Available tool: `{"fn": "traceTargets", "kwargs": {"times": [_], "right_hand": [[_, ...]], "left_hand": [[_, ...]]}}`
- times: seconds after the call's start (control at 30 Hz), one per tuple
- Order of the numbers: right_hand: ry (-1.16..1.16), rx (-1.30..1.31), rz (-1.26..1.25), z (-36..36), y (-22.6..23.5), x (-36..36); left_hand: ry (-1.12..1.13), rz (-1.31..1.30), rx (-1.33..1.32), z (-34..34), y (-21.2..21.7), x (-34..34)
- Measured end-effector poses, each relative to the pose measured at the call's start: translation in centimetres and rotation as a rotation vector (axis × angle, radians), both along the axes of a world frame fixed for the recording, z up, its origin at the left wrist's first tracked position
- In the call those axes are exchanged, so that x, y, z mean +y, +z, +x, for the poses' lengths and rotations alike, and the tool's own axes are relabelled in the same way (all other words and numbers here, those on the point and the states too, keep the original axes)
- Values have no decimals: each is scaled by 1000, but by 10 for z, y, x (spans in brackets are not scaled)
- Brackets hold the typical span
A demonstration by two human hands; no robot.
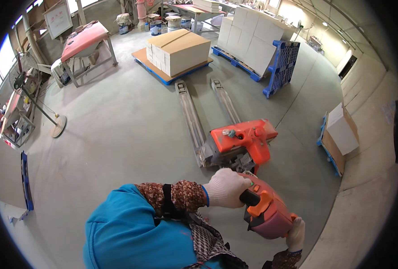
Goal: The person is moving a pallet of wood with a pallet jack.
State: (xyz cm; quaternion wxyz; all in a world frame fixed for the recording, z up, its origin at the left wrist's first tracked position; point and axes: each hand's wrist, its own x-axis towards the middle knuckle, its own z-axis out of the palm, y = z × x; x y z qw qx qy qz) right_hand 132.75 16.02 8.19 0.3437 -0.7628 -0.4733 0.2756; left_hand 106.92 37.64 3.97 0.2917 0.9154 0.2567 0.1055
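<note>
An orange powered pallet truck (240, 141) stands on the concrete floor, its two grey forks (190, 114) pointing away toward a blue pallet (163, 75) loaded with white and brown boxes (181, 49). My left hand (226, 187), in a white glove, grips the left side of the truck's orange tiller head (267, 210). My right hand (296, 234), also gloved, holds the tiller head's right side, partly hidden behind it.
A taller stack of white boxes (253, 38) sits on a second pallet, with a blue pallet (283, 65) leaning upright against it. A boxed pallet (340, 134) stands by the right wall. A pedestal fan (37, 101) and a red-topped table (84, 42) are at left.
</note>
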Motion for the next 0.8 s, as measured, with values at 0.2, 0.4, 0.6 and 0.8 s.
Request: {"fn": "traceTargets", "kwargs": {"times": [0.2, 0.4, 0.6, 0.8], "right_hand": [[180, 116, -57, 109, -37, 92], [135, 176, -91, 179, -40, 127], [531, -528, -53, 307, -40, 215], [380, -420, -51, 372, -68, 222]], "left_hand": [[169, 48, -26, 83, -39, 58], [187, 29, -43, 147, -43, 88], [379, 80, -120, 246, -29, 112], [480, 115, -90, 304, -48, 100]]}}
